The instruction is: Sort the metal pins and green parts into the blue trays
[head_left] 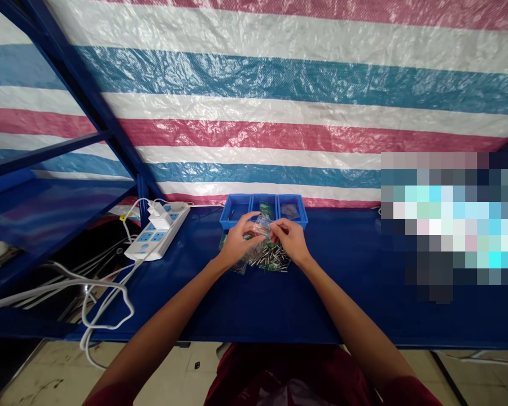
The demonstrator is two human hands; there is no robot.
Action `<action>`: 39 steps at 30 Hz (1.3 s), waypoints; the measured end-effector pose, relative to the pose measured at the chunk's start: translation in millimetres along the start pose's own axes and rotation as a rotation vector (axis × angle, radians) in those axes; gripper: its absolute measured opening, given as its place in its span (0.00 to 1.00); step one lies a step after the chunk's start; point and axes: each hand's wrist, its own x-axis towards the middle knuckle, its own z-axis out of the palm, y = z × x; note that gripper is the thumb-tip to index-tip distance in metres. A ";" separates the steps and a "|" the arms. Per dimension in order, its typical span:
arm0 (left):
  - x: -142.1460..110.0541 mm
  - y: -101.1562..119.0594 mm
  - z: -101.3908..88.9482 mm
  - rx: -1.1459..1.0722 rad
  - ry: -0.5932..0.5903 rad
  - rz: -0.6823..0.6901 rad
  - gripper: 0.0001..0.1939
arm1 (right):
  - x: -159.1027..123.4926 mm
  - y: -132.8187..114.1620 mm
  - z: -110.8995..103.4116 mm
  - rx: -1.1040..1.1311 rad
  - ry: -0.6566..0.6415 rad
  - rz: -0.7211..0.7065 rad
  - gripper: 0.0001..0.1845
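My left hand [239,241] holds a small clear plastic piece [262,224] between thumb and fingers; whether it is a bag or a stiff part I cannot tell. At its right edge my right hand [293,240] pinches with thumb and forefinger closed. Below both hands a loose pile of thin metal pins [271,258] lies on the blue table, mixed with green pieces. More crumpled-looking clear plastic pieces [239,267] rest at the pile's left side, partly hidden by my left hand. Just behind the hands stands a blue three-compartment bin [305,216].
In the bin, the middle compartment holds green pieces [266,208] and the right one clear pieces [289,211]. A white power strip [154,241] with plugged-in chargers and looping white cables [127,307] occupies the table's left. A striped plastic sheet [254,135] hangs behind. The right side is pixelated.
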 end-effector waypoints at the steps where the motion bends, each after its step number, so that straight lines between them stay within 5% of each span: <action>1: -0.6 -0.6 0.0 0.059 0.006 0.028 0.29 | 0.0 -0.4 0.2 0.013 -0.007 0.006 0.17; 4: -1.0 -2.7 -1.9 0.245 0.018 0.135 0.18 | 0.4 -1.6 0.5 0.044 -0.015 0.019 0.17; 12: 1.5 -8.5 -7.6 0.526 0.117 0.410 0.12 | 1.5 -0.4 1.1 0.106 -0.077 0.100 0.21; 24: 0.3 5.6 -4.6 0.226 0.123 0.125 0.17 | -3.5 -3.0 1.2 -0.316 -0.024 -0.248 0.13; 39: -0.7 11.4 -11.6 0.241 0.180 0.253 0.13 | -5.4 -1.6 4.9 -0.412 -0.162 -0.293 0.12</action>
